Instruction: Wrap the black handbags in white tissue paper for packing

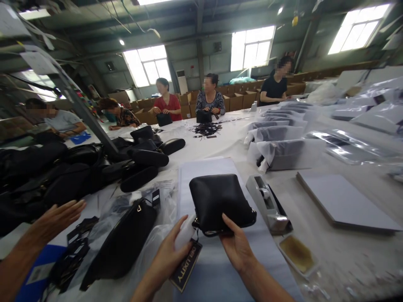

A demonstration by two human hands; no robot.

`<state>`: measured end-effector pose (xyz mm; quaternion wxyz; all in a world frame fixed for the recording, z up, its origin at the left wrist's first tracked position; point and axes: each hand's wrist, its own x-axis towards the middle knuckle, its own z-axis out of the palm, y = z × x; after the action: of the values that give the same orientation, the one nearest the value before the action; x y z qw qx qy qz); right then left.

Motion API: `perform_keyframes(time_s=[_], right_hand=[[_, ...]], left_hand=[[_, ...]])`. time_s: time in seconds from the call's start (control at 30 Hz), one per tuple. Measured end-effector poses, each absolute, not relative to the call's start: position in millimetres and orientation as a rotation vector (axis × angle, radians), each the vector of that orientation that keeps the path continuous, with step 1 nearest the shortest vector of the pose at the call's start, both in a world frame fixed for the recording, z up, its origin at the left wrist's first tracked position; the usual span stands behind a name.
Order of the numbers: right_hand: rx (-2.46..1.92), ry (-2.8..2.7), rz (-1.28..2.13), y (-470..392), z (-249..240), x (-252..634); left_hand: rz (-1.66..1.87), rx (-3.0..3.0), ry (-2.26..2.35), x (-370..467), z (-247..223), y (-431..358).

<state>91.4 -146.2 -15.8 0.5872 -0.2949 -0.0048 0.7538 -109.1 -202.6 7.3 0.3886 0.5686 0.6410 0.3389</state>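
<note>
Gripping the black pouch along its near edge, the right hand sets its thumb on the smooth face, its fingers out of sight underneath. The left hand, apart from the right, curves around a white wrapping piece at the pouch's eight o'clock corner; whether it pinches that piece or only rests against it, I cannot tell. The pouch is just off the middle of the view toward five o'clock, over pale sheets on the desk. A dark brand tag hangs at its seven o'clock, beside the left hand.

A broad, light hold seems best: thumb flat rather than tip-first, since the smooth face looks likely to take dents or smudges. Supporting the eight o'clock corner with the left hand would share the weight and limit twisting. The tag should hang free, neither bent under a palm nor trapped beneath the pouch, and the metal fitting at the four o'clock corner is best turned from the face, as it could scratch. A tape dispenser stands close at three o'clock, so turning that way calls for clearance.
</note>
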Motion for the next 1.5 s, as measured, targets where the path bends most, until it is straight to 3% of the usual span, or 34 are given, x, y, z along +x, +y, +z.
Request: perform_keyframes(time_s=[0.3, 0.47, 0.57, 0.73, 0.8, 0.9, 1.0, 1.1, 1.27, 1.5], right_hand=[[-0.937, -0.022, 1.749, -147, -48, 78], [-0.92, -0.084, 1.797, -150, -45, 92], [-0.906, -0.195, 1.893, -161, -42, 109], [-1.029, -0.61, 1.99, -200, -31, 154], [-1.199, -0.934, 1.775, -211, -23, 179], [-1.402, -1.356, 1.144, -213, -11, 221], [-1.433, -1.584, 0.559, -193, -3, 260], [-1.451, -1.815, 0.191, -163, 2, 290], [-1.518, -1.979, -0.122, -149, -5, 321], [-1.68, -2.2, -0.134, -215, -58, 328]], left_hand=[[0.453, 1.879, 1.917, -132, -31, -183], [0.199, 1.92, 2.042, -123, -7, -193], [0.292, 1.979, 2.09, -106, 18, -190], [0.62, 2.322, 1.679, -63, 21, -164], [0.593, 2.423, 1.621, -48, 7, -153], [0.472, 2.474, 1.705, -35, -16, -143], [0.421, 2.508, 1.781, -32, -32, -141], [0.431, 2.528, 1.798, -34, -37, -143], [0.462, 2.514, 1.786, -37, -40, -146], [0.48, 2.502, 1.791, -36, -45, -144]])
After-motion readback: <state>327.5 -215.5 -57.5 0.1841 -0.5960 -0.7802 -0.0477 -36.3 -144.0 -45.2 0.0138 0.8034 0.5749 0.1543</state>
